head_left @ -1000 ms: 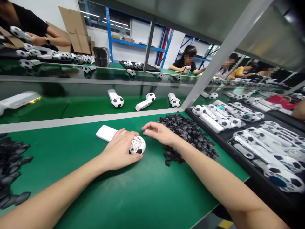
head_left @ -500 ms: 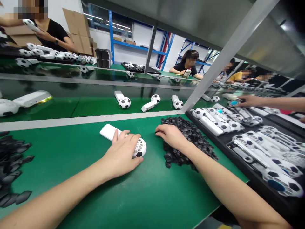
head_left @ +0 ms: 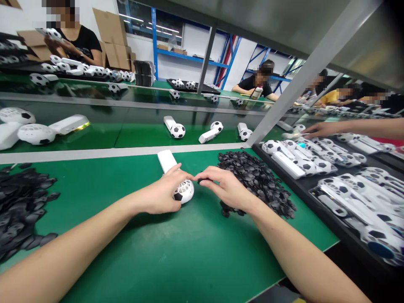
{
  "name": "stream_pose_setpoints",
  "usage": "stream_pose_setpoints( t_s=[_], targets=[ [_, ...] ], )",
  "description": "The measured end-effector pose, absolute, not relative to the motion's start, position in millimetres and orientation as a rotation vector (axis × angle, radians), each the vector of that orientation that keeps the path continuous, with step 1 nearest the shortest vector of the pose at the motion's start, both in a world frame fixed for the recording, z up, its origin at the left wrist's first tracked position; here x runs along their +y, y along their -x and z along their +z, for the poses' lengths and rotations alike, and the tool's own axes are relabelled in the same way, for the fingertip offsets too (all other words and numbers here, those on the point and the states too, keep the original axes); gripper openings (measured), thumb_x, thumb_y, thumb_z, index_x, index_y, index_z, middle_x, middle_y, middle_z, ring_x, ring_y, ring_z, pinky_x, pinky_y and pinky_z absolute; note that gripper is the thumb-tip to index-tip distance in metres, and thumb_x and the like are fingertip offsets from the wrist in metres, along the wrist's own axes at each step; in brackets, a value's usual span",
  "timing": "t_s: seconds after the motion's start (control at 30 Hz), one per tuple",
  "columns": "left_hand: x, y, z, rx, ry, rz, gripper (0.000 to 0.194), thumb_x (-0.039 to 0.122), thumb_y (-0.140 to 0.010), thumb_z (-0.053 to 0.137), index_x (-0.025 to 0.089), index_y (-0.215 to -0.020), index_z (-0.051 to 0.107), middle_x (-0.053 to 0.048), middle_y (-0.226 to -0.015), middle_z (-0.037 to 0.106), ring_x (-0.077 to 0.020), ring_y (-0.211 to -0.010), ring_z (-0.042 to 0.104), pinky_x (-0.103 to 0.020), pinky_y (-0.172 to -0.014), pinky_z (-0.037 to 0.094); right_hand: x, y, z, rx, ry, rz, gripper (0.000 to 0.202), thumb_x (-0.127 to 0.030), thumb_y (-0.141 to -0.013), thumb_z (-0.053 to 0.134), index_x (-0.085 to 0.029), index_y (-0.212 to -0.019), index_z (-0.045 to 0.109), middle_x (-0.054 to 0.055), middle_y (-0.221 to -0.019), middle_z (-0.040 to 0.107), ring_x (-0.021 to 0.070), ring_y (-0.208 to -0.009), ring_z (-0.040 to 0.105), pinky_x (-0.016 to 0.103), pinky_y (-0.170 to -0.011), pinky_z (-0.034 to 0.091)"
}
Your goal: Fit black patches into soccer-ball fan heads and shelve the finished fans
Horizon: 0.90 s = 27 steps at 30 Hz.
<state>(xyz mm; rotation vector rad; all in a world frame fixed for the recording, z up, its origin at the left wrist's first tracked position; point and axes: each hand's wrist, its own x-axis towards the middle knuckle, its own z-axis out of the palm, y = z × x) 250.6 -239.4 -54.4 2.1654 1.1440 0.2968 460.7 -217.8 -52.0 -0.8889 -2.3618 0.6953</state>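
Observation:
On the green table (head_left: 151,252) lies a white device with a football-patterned round head (head_left: 185,192), its flat white handle pointing away. My left hand (head_left: 164,191) is wrapped over the device where head and handle meet. My right hand (head_left: 225,187) pinches a small black piece (head_left: 204,181) just right of the round head, its fingertips close to those of my left hand. Right behind that hand spreads a pile of black pieces (head_left: 252,172).
Another black pile (head_left: 22,206) lies at the left. A black tray (head_left: 303,189) of football devices stands at the right, with another person's hand (head_left: 318,129) behind it. Several devices rest on the belt (head_left: 132,134) beyond a pale strip. A metal post (head_left: 284,97) rises at the right.
My right hand has moved left from the black pile to the device with a black piece. The device has turned, its handle now pointing more directly away. The other person's hand has shifted slightly.

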Motion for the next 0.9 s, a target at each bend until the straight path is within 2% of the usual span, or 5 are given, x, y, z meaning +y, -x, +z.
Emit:
stream_pose_setpoints(
  t_s=[0.2, 0.33, 0.47, 0.73, 0.9],
  targets=[
    [-241, -251, -56, 1.127, -2.159, 0.336, 0.060, 0.012, -0.061, 0.050, 0.024, -0.119, 0.042, -0.004, -0.134, 0.039, -0.0281, -0.135, 0.002, -0.049, -0.107, 0.019, -222, -459, -52, -2.248, 0.910, 0.931, 0.011, -0.021, -0.084, 0.051, -0.019, -0.090, 0.060, 0.002, -0.087, 0.061, 0.0144, -0.079, 0.056, 0.027, -0.073, 0.045],
    [-241, -255, -57, 1.174, -2.103, 0.376, 0.051, 0.032, -0.065, 0.062, 0.025, -0.114, 0.047, -0.004, -0.132, 0.042, -0.0291, -0.135, 0.003, -0.049, -0.106, 0.020, -224, -455, -57, -2.159, 0.896, 1.084, 0.006, -0.020, -0.080, 0.057, -0.018, -0.081, 0.062, 0.001, -0.081, 0.061, 0.0129, -0.073, 0.055, 0.025, -0.070, 0.045],
    [-241, -260, -61, 1.211, -2.082, 0.457, 0.045, 0.044, -0.069, 0.061, 0.025, -0.108, 0.050, -0.004, -0.124, 0.050, -0.0285, -0.135, 0.008, -0.048, -0.105, 0.021, -224, -451, -63, -2.080, 0.906, 1.184, 0.004, -0.020, -0.078, 0.058, -0.017, -0.078, 0.061, 0.000, -0.077, 0.060, 0.0126, -0.072, 0.054, 0.025, -0.070, 0.044],
    [-244, -269, -61, 1.330, -2.024, 0.534, 0.028, 0.031, -0.070, 0.055, 0.023, -0.096, 0.051, -0.003, -0.119, 0.053, -0.0271, -0.134, 0.012, -0.047, -0.104, 0.025, -216, -443, -69, -1.878, 0.978, 1.468, 0.022, -0.032, -0.067, 0.070, -0.016, -0.067, 0.055, -0.003, -0.064, 0.052, 0.0101, -0.059, 0.046, 0.023, -0.056, 0.038],
    [-244, -272, -61, 1.366, -1.984, 0.554, 0.031, 0.027, -0.066, 0.056, 0.023, -0.096, 0.050, -0.005, -0.125, 0.048, -0.0261, -0.134, 0.014, -0.044, -0.104, 0.027, -211, -440, -73, -1.829, 0.979, 1.527, 0.030, -0.036, -0.063, 0.073, -0.016, -0.069, 0.051, -0.004, -0.063, 0.051, 0.0094, -0.058, 0.046, 0.022, -0.056, 0.039]
  ],
)
